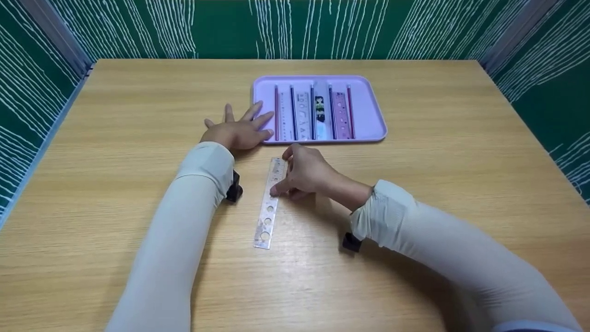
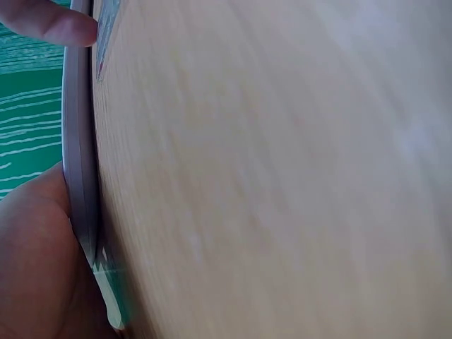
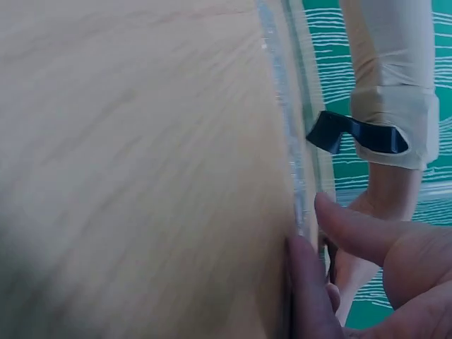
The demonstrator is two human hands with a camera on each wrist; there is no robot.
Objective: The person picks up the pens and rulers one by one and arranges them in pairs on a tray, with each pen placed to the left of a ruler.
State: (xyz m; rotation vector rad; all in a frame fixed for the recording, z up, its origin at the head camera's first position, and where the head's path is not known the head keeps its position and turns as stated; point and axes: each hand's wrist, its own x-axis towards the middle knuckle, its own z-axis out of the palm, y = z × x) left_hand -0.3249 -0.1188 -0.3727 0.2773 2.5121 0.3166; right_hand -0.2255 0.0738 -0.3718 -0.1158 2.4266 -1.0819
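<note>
A clear plastic ruler point(image 1: 268, 216) with round holes lies lengthwise in front of the tray. My right hand point(image 1: 308, 171) pinches its right side, thumb partway down and fingertips near its far end. In the right wrist view, thumb and fingers meet at the edge of the ruler point(image 3: 288, 134). The left hand point(image 1: 239, 131) rests with fingers spread at the near left corner of a lilac tray point(image 1: 371, 124), some fingertips over its rim. In the left wrist view, part of the left hand point(image 2: 35, 261) shows beside the tray's side point(image 2: 79, 141).
Inside the tray, several pencils alternate with rulers: a clear ruler point(image 1: 283, 117), a stencil ruler point(image 1: 303, 115), one with a cartoon picture point(image 1: 320, 110) and a pink one point(image 1: 341, 115). The wooden table point(image 1: 461, 184) has green, white-streaked walls point(image 1: 221, 30) around it.
</note>
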